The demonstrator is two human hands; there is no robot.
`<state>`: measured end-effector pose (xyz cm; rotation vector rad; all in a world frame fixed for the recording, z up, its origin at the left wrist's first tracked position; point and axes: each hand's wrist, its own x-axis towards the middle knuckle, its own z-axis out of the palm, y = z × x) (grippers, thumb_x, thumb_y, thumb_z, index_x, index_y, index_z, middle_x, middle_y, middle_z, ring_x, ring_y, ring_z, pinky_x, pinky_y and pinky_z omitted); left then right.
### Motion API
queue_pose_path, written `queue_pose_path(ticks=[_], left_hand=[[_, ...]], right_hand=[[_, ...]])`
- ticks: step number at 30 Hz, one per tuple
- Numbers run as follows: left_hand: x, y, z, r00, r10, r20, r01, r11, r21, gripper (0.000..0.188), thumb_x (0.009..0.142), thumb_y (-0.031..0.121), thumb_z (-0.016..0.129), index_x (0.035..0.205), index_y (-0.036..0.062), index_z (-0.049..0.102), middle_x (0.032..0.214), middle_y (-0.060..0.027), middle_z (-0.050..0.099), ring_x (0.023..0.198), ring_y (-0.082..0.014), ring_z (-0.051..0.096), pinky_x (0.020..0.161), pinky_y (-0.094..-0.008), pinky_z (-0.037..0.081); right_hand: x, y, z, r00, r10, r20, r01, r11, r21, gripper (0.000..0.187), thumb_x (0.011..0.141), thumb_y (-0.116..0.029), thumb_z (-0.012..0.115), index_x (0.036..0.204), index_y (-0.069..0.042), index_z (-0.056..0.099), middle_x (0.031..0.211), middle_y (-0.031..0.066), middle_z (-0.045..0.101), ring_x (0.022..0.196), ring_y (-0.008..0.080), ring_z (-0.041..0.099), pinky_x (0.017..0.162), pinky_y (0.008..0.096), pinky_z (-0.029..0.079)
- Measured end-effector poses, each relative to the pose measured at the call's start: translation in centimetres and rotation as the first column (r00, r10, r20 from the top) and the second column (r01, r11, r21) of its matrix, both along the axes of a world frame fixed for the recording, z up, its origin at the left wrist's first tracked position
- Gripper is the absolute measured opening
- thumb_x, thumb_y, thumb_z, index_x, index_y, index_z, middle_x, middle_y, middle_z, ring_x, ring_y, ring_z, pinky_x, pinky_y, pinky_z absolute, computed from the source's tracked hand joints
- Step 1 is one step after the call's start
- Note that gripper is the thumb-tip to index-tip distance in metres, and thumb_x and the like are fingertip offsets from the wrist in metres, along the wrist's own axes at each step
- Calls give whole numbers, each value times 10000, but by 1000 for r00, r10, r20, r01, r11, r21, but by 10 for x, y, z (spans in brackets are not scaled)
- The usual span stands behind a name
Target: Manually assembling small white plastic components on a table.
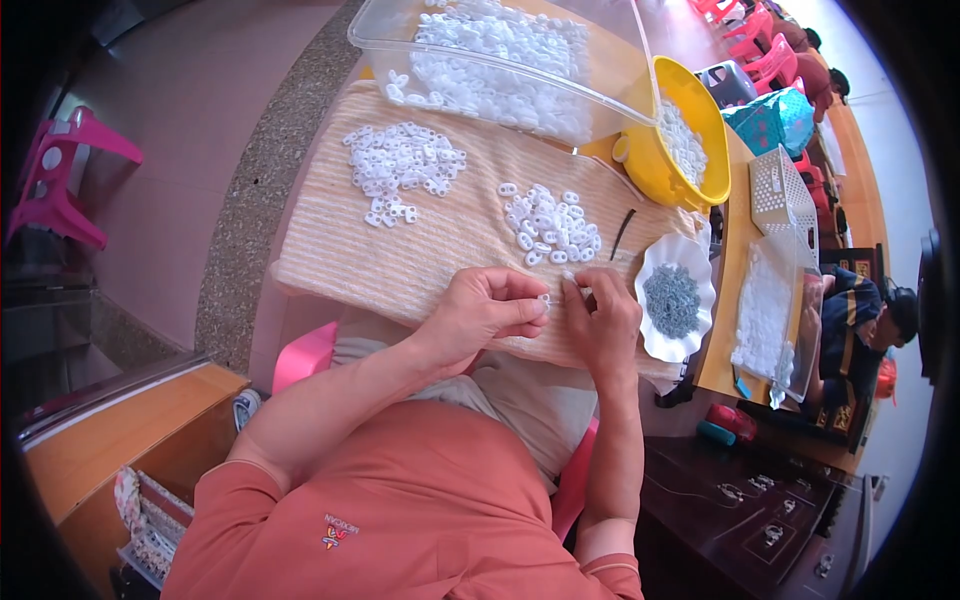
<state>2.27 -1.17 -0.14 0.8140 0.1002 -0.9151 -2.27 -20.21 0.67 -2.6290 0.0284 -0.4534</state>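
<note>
Left hand (490, 306), frame centre: fingertips pinched on small white plastic piece (545, 300). Right hand (608, 315) beside it: fingers curled, hold unclear. Looks mid-run: white oval plastic pieces (552, 228) above centre, grey small-parts heap (672, 302) right of centre remain; finished count unclear.

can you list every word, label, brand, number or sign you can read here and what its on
I won't copy wording out, but this is where it stands:
Coral shirt: a short line of lettering beside a small coloured emblem.
Turquoise bag: dark marks, too blurred to read.
Dark board at right: gold marks, too small to read.
White plastic pieces: no lettering that I can make out.
</note>
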Motion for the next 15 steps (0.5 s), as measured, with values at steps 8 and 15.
queue_pose_path(ticks=[8, 15], left_hand=[[0, 0, -1, 1000, 2, 6, -2, 1000, 0, 170, 854, 16, 672, 1020, 4, 636, 902, -68, 664, 784, -136, 665, 724, -265, 582], [0, 0, 0, 1000, 1, 3, 0, 1000, -4, 172, 855, 12, 669, 1024, 8, 635, 899, -65, 666, 784, -134, 666, 716, -261, 582]], right_hand=[[-2, -7, -3, 1000, -26, 16, 25, 995, 94, 118, 808, -4, 674, 925, 9, 662, 814, 122, 666, 612, 185, 620, 566, 281, 481], [-5, -10, -3, 996, -76, -46, 82, 982, 168, 141, 850, -12, 641, 986, 19, 664, 812, 110, 666, 648, 127, 590, 600, 257, 467]])
